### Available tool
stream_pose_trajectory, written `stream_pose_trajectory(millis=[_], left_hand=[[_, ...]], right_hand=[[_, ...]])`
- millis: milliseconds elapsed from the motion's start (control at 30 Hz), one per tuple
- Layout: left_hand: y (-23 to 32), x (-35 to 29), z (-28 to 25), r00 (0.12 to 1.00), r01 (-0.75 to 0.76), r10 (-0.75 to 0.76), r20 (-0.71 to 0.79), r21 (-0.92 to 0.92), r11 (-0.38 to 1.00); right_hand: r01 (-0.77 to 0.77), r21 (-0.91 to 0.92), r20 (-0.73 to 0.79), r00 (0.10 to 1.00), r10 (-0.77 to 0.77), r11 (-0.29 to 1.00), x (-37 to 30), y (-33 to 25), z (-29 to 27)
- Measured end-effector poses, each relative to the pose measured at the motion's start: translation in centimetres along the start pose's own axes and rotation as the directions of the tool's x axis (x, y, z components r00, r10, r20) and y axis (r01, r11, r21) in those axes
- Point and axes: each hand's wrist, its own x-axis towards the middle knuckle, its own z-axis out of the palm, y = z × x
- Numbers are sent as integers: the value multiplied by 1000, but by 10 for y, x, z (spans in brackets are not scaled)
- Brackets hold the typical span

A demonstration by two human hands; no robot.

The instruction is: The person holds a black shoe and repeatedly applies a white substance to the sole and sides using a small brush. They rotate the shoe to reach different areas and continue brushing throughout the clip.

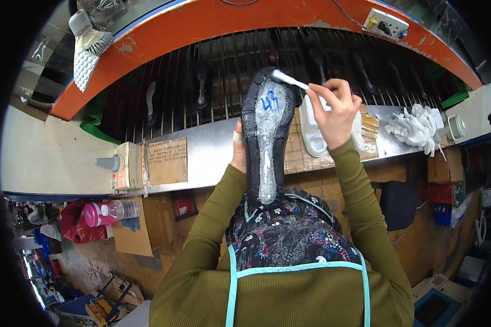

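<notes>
A black lasted shoe upper is held upside down in front of me, its grey bottom facing up with a blue handwritten mark near the toe. My left hand is closed on its left side, a pale wrap on one finger; the other fingers are hidden behind it. Between thumb and fingers, my right hand pinches a small white brush. The brush's tip touches the toe's upper right edge. Below the right hand, partly covered by it, stands a white plastic container on a cardboard sheet.
Beyond the metal ledge, rows of rods carry several dark shoe parts. Crumpled white material lies right. A cardboard piece and a box with a grey cone sit left. An orange beam arches across the far side.
</notes>
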Motion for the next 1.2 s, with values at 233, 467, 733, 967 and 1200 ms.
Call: stream_pose_trajectory(millis=[233,467,733,967,1200], left_hand=[[-4,7,-11,999,22,-25,-42,-80,997],[0,10,-13,997,45,-48,-55,-58,997],[-16,21,-7,997,66,-64,37,-72,995],[-30,15,-54,997,-65,68,20,-135,989],[-24,2,-159,965,-226,195,-177,-177,958]], right_hand=[[129,193,251,952,-176,973,-67,-35,-44],[-238,292,564,825,34,926,-83,-48,-97],[-74,27,263,963,65,997,-55,-23,-48],[-305,253,394,899,190,918,-132,-5,-83],[-411,-389,311,784,537,825,-187,92,-47]])
